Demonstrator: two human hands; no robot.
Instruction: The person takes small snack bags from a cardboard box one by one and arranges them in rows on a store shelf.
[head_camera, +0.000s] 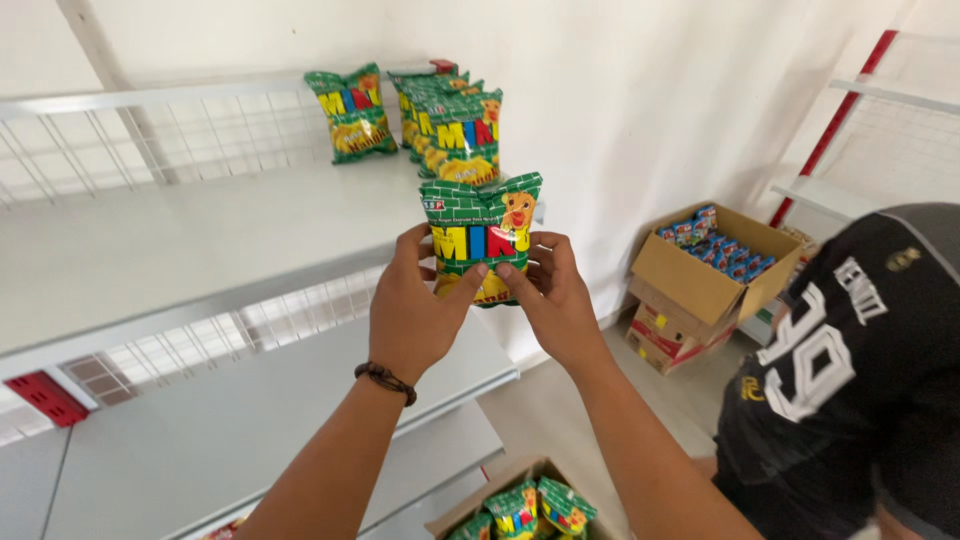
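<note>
On the far left, a white metal shelf (150, 250) with a wire-grid back panel carries no goods along most of its length, and a small red plastic tag (45, 397) sits at its front edge. Further along the same shelf, near the wall, a single green foil snack packet with yellow and red lettering (351, 112) stands upright by itself, and just beside it a row of matching green packets (452, 125) stands one behind another.

Below and in front of that row, the left hand (415, 310), with a dark braided bracelet (385, 380) at the wrist, pinches the lower left side of another green snack packet (482, 235); the right hand (555, 300) pinches its lower right side. Both hands are closed on it, thumbs across the front, holding it upright in the air just over the shelf's front edge, apart from the row.

At the bottom, an open brown cardboard carton (520, 500) on the floor holds more of the same packets. To the right, a second open cardboard box with blue packets (715, 255) rests on other cartons by the wall, and a person in a black printed shirt (850, 370) stands at the edge.

Judging by this, the step in hand is placing a packet on the shelf. Setting it down would call for carrying it forward and standing it squarely by the row before letting go.
</note>
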